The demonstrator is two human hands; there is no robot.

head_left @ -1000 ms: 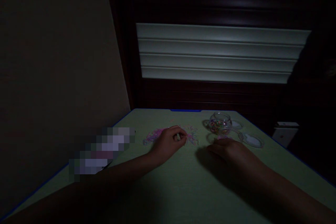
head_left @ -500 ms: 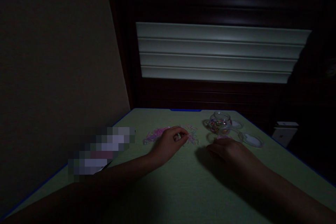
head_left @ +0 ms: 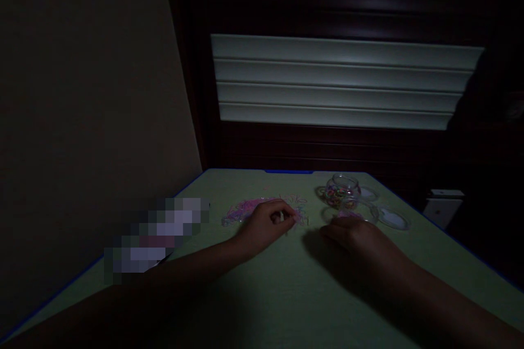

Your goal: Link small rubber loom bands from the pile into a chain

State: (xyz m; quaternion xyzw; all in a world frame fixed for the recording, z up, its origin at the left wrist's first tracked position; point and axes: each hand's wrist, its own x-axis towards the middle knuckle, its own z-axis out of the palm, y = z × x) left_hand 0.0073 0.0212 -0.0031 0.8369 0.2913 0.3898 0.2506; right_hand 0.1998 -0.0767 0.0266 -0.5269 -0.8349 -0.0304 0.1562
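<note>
Both forearms are coming in over a pale green worktop [head_left: 286, 289] with a blue edge, and dim light is leaving much of the near part in shadow. On the left, a blurred-out item [head_left: 164, 235] is lying near the worktop's edge. The right hand [head_left: 358, 237] is resting low, palm down, its fingers bunching under it; I cannot tell whether they are pinching anything. The left hand [head_left: 266, 224] is holding its thumb and forefinger in a ring, the tips coming close together at some loose loops [head_left: 302, 212]; whether they are gripping one I cannot tell. A lid [head_left: 393, 218] is lying flat to the right of the right hand. Just beyond that hand, a clear container [head_left: 370, 209] is showing pink bits inside, the hand partly hiding it. A pink pile of small loops [head_left: 248, 207] is spreading behind the left hand. Farther back, a round glass jar [head_left: 343, 192] is standing upright with many-coloured pieces inside, and another lid [head_left: 369, 193] is lying beside it. Past the worktop, a white box [head_left: 443, 212] is standing at right, and pale slats [head_left: 347, 82] are crossing a dark panel.
</note>
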